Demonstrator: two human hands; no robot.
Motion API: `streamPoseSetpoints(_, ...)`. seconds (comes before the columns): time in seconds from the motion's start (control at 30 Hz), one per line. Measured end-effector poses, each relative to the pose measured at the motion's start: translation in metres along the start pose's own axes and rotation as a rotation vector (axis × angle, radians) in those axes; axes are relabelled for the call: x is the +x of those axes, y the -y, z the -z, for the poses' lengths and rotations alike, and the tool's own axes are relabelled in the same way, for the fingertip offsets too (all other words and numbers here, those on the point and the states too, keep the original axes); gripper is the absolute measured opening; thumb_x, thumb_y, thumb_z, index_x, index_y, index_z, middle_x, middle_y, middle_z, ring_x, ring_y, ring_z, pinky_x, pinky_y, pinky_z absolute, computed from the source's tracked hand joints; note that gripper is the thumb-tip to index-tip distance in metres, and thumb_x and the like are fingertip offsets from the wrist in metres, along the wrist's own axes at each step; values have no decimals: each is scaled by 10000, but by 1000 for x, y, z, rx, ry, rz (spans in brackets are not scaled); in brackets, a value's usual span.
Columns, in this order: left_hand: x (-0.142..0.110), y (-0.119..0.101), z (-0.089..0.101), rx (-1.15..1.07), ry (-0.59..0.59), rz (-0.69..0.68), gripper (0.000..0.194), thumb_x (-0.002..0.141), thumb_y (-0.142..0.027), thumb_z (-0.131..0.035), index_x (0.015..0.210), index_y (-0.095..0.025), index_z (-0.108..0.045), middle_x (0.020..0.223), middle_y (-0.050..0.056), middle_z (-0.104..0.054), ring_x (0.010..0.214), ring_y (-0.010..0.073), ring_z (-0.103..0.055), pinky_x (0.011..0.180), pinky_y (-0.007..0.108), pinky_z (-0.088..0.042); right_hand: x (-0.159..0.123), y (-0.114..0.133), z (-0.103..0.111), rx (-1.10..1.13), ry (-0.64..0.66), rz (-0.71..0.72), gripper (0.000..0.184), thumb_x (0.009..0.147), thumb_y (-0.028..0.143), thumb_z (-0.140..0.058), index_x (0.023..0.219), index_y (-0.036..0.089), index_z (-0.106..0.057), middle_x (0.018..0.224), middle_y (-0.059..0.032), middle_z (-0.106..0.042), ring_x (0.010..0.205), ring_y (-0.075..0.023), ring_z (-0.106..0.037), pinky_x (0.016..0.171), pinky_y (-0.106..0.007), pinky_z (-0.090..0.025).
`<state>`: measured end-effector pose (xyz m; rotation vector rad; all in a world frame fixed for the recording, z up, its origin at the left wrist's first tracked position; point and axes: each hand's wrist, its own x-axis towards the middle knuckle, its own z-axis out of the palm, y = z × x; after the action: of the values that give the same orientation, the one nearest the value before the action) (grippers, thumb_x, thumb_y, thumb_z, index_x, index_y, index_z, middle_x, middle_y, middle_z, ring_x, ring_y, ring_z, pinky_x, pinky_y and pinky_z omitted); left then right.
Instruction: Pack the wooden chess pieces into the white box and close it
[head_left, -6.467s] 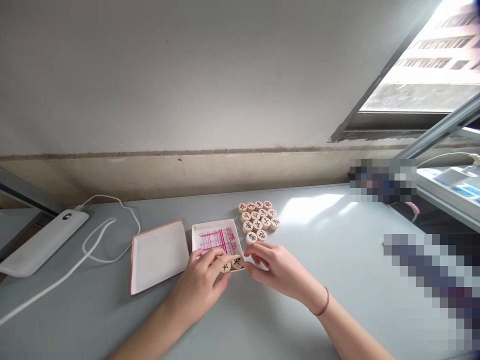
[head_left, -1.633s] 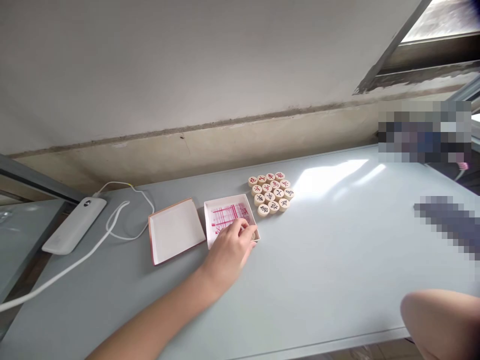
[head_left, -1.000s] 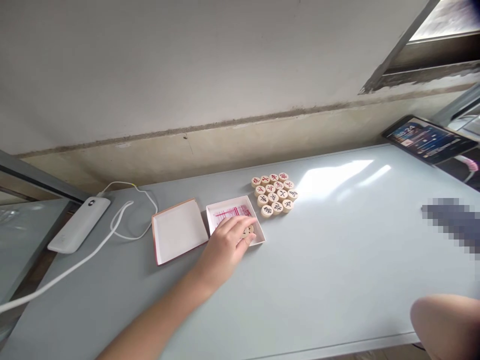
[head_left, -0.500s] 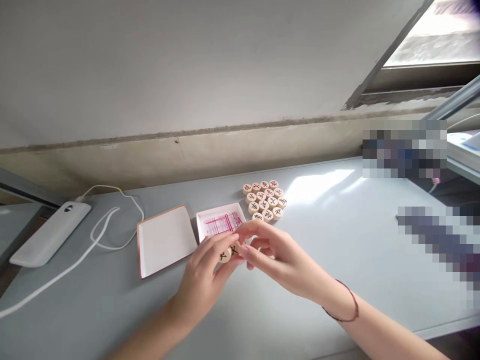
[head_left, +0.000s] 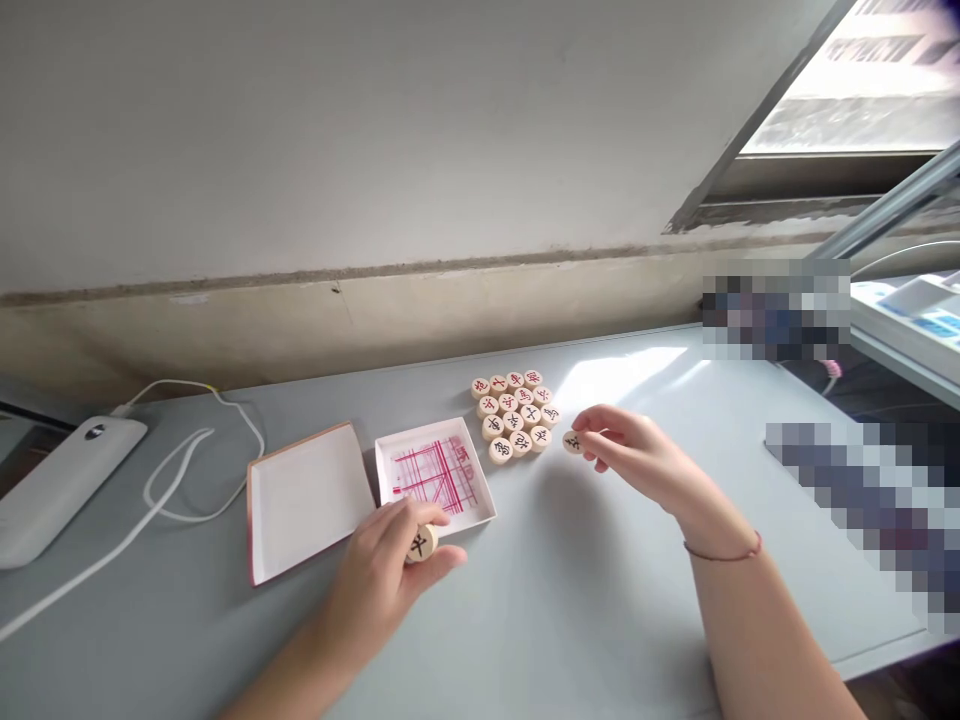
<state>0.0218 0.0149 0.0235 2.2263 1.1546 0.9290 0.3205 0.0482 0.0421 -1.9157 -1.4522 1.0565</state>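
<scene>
My left hand (head_left: pixel 397 550) is closed round a round wooden xiangqi piece (head_left: pixel 421 543) with a black character, above the near edge of the shallow white box (head_left: pixel 480 505). Red printed lines show on the box's floor. Between thumb and fingertips, my right hand (head_left: pixel 630 450) pinches another xiangqi piece (head_left: pixel 573 441), also black-marked. It is held just right of a block of several pieces (head_left: pixel 517 418) in close rows on the table. The far rows bear red characters, the near ones mostly black. Whether more pieces sit inside my left hand is hidden.
A white box lid (head_left: pixel 311 510) lies open side up at the left. Beyond it are a white power strip (head_left: pixel 67 490) and a loose white cable (head_left: pixel 161 490). A wall (head_left: pixel 420 300) runs behind the grey table (head_left: pixel 525 620). Blurred-out items lie at the right.
My hands have come apart. The right has moved right with one piece to beside the block, while the left stays near the white box holding a piece. The view has shifted slightly.
</scene>
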Motion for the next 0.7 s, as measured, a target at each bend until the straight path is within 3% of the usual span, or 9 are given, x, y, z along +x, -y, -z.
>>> streamPoseSetpoints(0.2,-1,-1,-1,11,-42,-29,118,947,-337,-491,972,-230,-536,791,-18,-631,685,114,-619,635,204,-507,10,-16,-10,27,70,-61,156,792,340,-564,828,189,-566,756,-31,-633,661,-155,-618,595,-274,-463)
streamPoseSetpoints(0.33,-5,-2,-4,6,-71,-46,85,910,-271,-505,982,-230,-524,739,-26,-593,592,109,-576,576,202,-493,11,-13,-10,-14,45,-60,230,807,421,-572,781,193,-549,676,-8,-590,577,-136,-567,506,-249,-388)
streamPoseSetpoints(0.43,-7,-4,-6,35,-62,-62,214,875,-209,-464,1084,-231,-505,769,-11,-590,624,127,-588,597,225,-507,4,1,-18,-39,-129,55,303,795,478,-583,706,197,-514,610,16,-501,528,-111,-442,481,-242,-324)
streamPoseSetpoints(0.5,-8,-5,-7,69,-41,-98,340,870,-173,-427,1202,-230,-466,804,6,-607,685,148,-612,650,248,-525,-7,15,-32,68,-175,201,346,812,513,-556,683,198,-495,588,23,-446,534,-108,-384,486,-244,-313)
streamPoseSetpoints(0.63,-8,-7,-13,146,31,-192,542,916,-170,-415,1436,-208,-265,891,48,-662,768,178,-640,717,286,-540,-40,39,-69,289,291,374,342,896,492,-476,768,179,-533,658,7,-491,566,-99,-380,494,-226,-319)
streamPoseSetpoints(0.7,-8,-8,-17,171,65,-230,592,943,-185,-401,1484,-193,-162,908,62,-676,770,187,-643,706,299,-541,-53,46,-83,281,412,404,298,884,456,-526,800,171,-550,687,9,-512,566,-86,-358,493,-214,-309)
